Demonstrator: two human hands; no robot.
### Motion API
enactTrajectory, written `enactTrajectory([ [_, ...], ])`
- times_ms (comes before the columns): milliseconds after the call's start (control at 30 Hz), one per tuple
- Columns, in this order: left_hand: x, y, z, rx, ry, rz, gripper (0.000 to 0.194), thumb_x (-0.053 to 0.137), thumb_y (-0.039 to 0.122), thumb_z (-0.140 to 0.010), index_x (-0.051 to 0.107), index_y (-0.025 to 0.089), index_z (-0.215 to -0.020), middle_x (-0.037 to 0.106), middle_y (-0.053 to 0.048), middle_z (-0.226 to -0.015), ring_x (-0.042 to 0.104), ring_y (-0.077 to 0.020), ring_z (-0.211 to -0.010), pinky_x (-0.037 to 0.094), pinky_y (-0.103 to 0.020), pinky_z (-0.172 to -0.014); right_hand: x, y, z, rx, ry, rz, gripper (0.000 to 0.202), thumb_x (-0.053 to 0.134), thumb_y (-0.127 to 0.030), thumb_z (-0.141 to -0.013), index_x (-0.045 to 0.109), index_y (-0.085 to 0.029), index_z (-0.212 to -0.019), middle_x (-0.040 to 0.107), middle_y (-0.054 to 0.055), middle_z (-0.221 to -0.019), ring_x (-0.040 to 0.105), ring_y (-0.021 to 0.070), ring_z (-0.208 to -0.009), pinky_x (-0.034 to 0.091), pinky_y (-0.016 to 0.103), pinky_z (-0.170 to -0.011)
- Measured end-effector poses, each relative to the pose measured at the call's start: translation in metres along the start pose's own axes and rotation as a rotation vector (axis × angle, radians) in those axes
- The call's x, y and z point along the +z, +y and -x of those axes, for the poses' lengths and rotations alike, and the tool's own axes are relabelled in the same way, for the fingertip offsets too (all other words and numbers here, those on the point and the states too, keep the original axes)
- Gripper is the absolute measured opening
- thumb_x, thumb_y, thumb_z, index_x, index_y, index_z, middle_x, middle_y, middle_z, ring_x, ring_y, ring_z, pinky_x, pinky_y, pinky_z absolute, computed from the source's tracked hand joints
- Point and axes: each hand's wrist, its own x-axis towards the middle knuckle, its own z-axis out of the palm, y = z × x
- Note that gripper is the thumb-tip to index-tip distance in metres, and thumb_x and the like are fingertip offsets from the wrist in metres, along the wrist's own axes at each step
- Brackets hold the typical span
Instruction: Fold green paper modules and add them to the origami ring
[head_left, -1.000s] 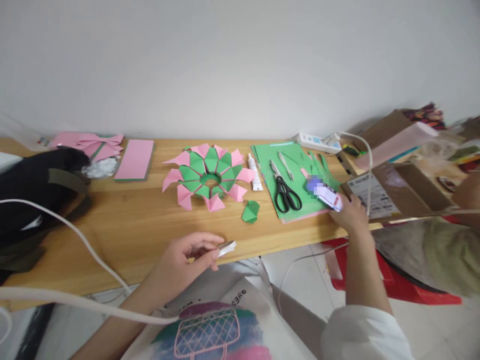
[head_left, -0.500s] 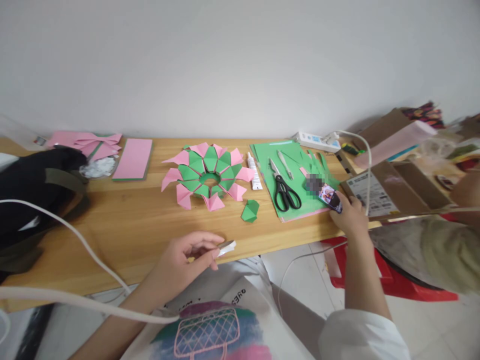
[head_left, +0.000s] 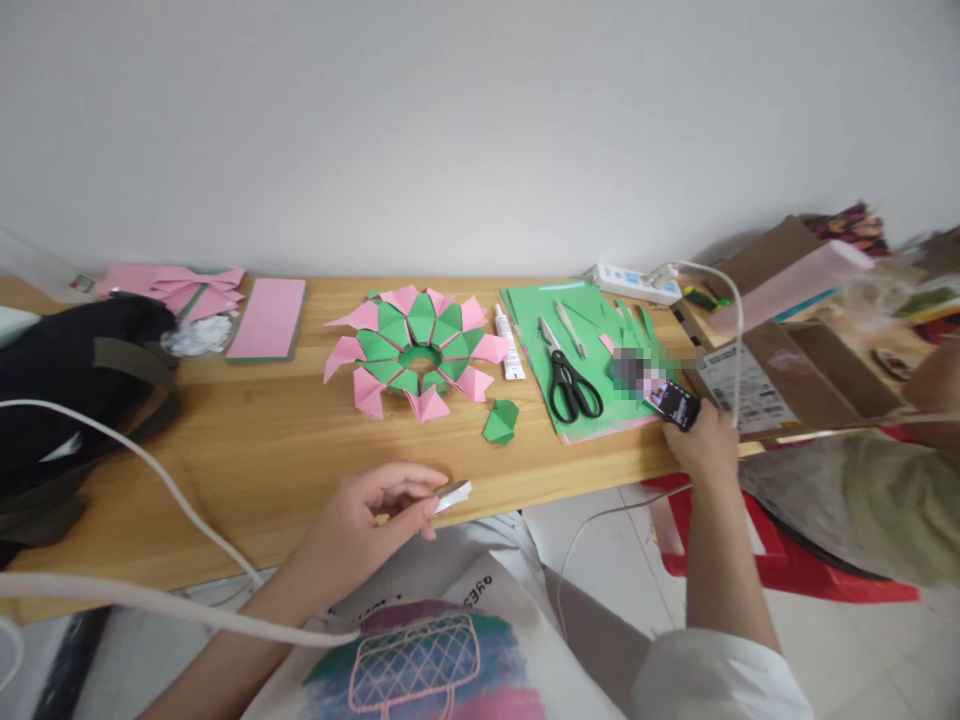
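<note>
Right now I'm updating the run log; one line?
left hand: pinching small white piece; right hand: touching dark-screened phone; nearby: pink-green paper ring

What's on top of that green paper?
Scissors, a slim pale tool and paper strips. The right hand holds a phone over its right side; what's directly beneath is hidden.

The tube (head_left: 510, 345) lies between paper ring (head_left: 422, 320) and scissors (head_left: 566, 378), the phone (head_left: 677, 406) apparently partly over sheets (head_left: 600, 372).
</note>
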Motion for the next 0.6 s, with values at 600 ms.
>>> enactTrajectory([
  [600, 0.0002, 0.0016, 0.0003, -0.008, -0.008, 0.040, 0.023, 0.066, 0.035, -0.075, 0.069, 0.019, -0.090, 0.071, -0.001, -0.062, 0.068, -0.0160, -0.056, 0.054, -0.025, -0.058, 0.0049, 0.0009, 0.0064, 0.015, -0.003, 0.020, 0.048, 0.046, -0.027, -0.081, 0.063, -0.002, -0.118, 0.062, 0.023, -0.105, 0.057, 0.0347, -0.100, 0.046, 0.044, -0.085],
])
